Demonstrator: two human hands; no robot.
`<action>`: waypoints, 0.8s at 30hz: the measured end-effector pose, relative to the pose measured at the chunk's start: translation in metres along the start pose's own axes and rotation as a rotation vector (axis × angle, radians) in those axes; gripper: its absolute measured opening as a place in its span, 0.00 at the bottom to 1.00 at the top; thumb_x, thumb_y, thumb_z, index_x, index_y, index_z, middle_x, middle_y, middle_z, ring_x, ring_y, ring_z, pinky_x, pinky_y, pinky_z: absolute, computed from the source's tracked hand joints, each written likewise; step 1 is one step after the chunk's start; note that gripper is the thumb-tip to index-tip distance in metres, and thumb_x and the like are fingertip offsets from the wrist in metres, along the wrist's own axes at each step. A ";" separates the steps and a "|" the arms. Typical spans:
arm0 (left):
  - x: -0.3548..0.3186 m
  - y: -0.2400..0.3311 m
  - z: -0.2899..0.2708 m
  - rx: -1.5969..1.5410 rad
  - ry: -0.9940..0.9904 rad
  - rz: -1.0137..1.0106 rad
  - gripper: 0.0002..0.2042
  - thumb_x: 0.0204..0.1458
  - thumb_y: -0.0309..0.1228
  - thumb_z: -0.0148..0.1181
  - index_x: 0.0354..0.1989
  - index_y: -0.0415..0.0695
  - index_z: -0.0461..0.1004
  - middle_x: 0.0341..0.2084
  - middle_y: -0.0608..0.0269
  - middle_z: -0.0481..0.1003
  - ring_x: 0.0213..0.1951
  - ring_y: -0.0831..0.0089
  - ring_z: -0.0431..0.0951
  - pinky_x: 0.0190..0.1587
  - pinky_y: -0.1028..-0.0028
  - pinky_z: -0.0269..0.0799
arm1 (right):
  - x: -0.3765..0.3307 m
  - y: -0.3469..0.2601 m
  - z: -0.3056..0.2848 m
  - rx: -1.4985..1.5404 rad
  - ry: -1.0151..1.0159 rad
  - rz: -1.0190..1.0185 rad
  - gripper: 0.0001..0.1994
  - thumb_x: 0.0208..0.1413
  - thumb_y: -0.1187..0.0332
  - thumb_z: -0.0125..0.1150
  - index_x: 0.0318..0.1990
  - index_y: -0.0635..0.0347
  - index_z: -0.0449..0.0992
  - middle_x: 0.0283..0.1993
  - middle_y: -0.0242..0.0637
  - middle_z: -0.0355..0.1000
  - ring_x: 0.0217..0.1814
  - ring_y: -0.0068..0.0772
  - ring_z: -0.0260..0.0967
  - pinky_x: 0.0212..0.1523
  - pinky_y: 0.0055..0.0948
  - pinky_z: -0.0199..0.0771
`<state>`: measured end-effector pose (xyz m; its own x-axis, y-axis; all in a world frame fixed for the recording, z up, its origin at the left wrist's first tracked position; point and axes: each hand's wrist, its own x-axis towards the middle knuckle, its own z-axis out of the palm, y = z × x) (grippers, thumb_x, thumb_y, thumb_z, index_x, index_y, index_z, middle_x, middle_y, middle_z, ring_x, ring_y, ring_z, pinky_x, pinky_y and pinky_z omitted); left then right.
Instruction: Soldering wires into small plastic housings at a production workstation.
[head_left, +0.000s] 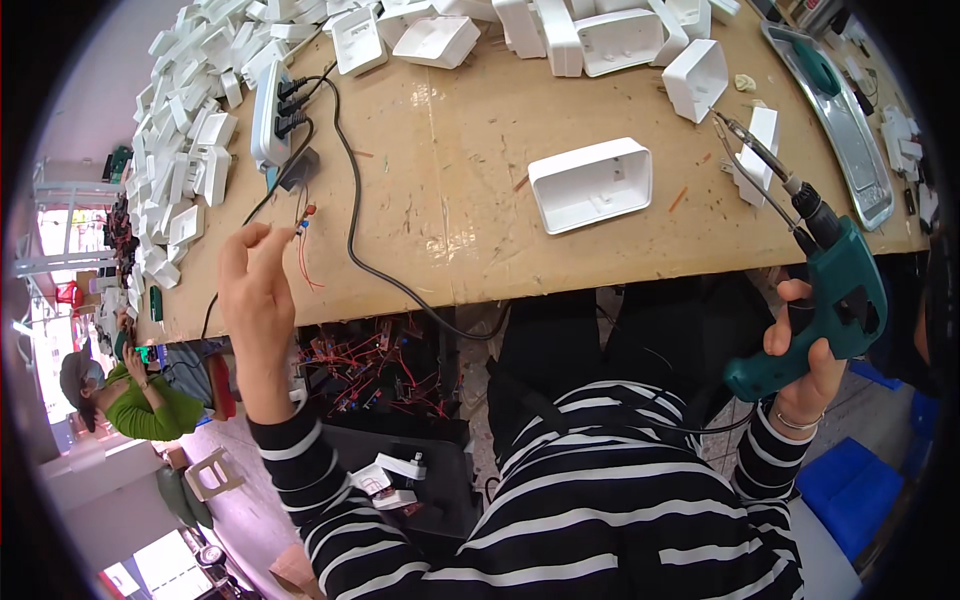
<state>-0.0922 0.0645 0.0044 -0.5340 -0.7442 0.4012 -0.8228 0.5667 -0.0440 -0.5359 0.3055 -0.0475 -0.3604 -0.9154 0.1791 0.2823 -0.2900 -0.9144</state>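
Two hands are busy in the head view. The left hand (258,285) has its fingers pinched on a small wired component (304,224), held over the left part of the bench (450,190), with thin red wires trailing from it. The right hand (800,345) has its fingers wrapped around the handle of a green soldering gun (845,290), whose tip points up and leftward toward an upright white housing (696,82). Another white housing (592,185) lies open side up between the hands.

To work well here, I would grip the component by its edge, keeping the leads visible and the fingers away from any joint. The gun's tip is best treated as hot: keep it off the plastic, and off the black cable (352,190) curving across the bench. A steady wrist should stop the loose red wires snagging.

The left fingers cover part of the component, so its leads and exact build are hard to read. I cannot tell whether the trigger is pressed, or whether the tip touches anything. The housing pile (190,130) is cut off at the top, and the red-wired tangle (375,370) below the bench sits in shadow.
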 end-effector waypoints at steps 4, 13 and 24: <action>0.001 -0.005 0.005 0.289 -0.061 0.341 0.17 0.42 0.18 0.57 0.42 0.46 0.78 0.46 0.56 0.73 0.48 0.55 0.73 0.52 0.61 0.66 | 0.001 0.000 0.004 -0.007 -0.005 0.023 0.34 0.57 0.61 0.63 0.65 0.66 0.54 0.58 0.57 0.63 0.35 0.27 0.68 0.33 0.23 0.74; 0.031 -0.066 0.037 -0.425 0.478 -0.077 0.09 0.58 0.24 0.56 0.43 0.34 0.77 0.44 0.57 0.75 0.45 0.69 0.75 0.48 0.75 0.70 | 0.016 0.007 0.027 0.081 -0.034 0.083 0.35 0.58 0.59 0.60 0.66 0.67 0.52 0.59 0.57 0.63 0.32 0.26 0.66 0.31 0.25 0.72; 0.069 0.052 0.033 -0.631 0.502 0.301 0.08 0.52 0.18 0.59 0.40 0.37 0.79 0.31 0.58 0.77 0.26 0.72 0.76 0.21 0.79 0.65 | 0.049 0.035 0.055 0.335 -0.068 0.191 0.35 0.62 0.56 0.53 0.68 0.67 0.48 0.67 0.57 0.54 0.50 0.35 0.71 0.41 0.25 0.76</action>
<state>-0.1784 0.0306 0.0000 -0.4406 -0.3705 0.8177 -0.3179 0.9162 0.2438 -0.4950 0.2347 -0.0511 -0.2163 -0.9750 0.0510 0.6172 -0.1771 -0.7666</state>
